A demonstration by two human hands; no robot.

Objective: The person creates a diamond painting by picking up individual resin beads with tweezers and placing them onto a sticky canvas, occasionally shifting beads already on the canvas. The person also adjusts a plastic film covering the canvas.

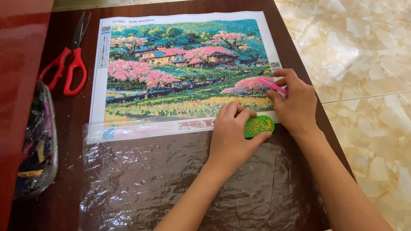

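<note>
Landmark: diamond-painting canvas (185, 64), laid flat on dark wooden table (62, 167).

- Right hand (293, 106) at canvas's lower right corner. Pink applicator pen (272, 85) pinched betw. thumb and forefinger, fingers closed on it, tip aimed at the pink patch near the canvas's right edge.
- Left hand (231, 135) at canvas's bottom edge, just left of right hand. Fingers curled together, resting on small green bead tray (259, 126); tray seen to be steadied, not lifted. Yellowish beads visible in it.
- Clear peeled film (185, 178) spread below canvas, crinkled, 1 sheet.
- Red scissors (69, 56) left of canvas, apart from it. Clear bag of bead packets (39, 140) further left, below scissors.

Handling (judged): pen light, stiff, slim; best held low near tip, as now. Tray light, shallow, rigid plastic; easily tipped, beads prob. spill if knocked, so to be held by rim and kept level. Canvas soft, flexible, likely tacky where uncovered. Film flimsy, slippery.
</note>
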